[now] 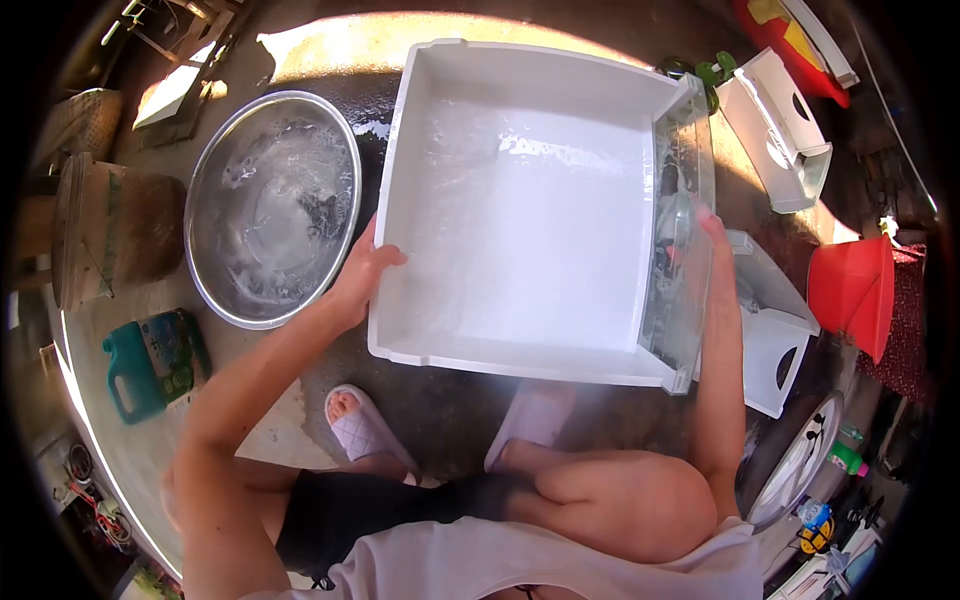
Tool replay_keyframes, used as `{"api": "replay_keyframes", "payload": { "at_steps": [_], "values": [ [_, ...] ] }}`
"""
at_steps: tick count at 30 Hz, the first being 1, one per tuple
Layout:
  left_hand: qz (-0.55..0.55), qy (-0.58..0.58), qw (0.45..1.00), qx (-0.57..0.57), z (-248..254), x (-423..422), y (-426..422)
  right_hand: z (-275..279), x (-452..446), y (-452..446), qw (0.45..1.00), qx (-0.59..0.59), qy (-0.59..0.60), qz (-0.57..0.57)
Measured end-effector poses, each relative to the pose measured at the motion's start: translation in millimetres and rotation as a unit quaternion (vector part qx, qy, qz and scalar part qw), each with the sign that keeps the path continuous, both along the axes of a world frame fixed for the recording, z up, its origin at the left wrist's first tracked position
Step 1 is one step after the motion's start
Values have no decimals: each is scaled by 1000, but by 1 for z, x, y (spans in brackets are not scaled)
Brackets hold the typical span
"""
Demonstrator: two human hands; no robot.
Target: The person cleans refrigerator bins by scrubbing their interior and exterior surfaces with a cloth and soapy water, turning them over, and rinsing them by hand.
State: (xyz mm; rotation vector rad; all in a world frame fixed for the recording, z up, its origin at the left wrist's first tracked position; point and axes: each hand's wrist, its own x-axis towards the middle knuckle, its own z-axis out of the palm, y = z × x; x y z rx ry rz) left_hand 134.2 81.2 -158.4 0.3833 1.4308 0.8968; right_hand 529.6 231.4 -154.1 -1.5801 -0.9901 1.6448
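A large white drawer (530, 230) with a clear front panel on its right side is held up above the wet floor, its open side facing me. My left hand (365, 265) grips its left wall, thumb over the rim. At the other end, my right hand (708, 232) holds the clear panel, its fingers partly seen through it. Water shines on the drawer's inner surface. Just left of the drawer stands a round metal basin (275, 210) with sudsy water in it.
A teal jug (135, 372) and a brown bucket (125, 235) stand at the left. On the right are white bins (775, 345), another white drawer (770, 130), a red basin (852, 295) and a round tub (800, 465) with bottles beside it. My feet are below the drawer.
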Motion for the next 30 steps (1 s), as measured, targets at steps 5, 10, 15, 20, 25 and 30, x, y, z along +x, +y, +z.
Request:
{"api": "replay_keyframes", "payload": {
  "at_steps": [5,10,15,20,25,30],
  "values": [
    [17,15,1000,7,61,-26,25,49,-29,10,997,66,40,-1],
    [-13,66,997,34,93,-63,15,97,-61,16,990,113,76,41],
    [40,70,995,52,102,-87,-13,62,3,73,896,297,-324,65],
    [115,150,980,59,106,-107,-32,43,61,54,673,309,-618,262],
    [124,128,984,31,93,-127,-24,33,105,43,716,342,-598,110],
    [149,116,982,16,92,-135,-31,67,207,34,737,272,-618,-42]
  ]
}}
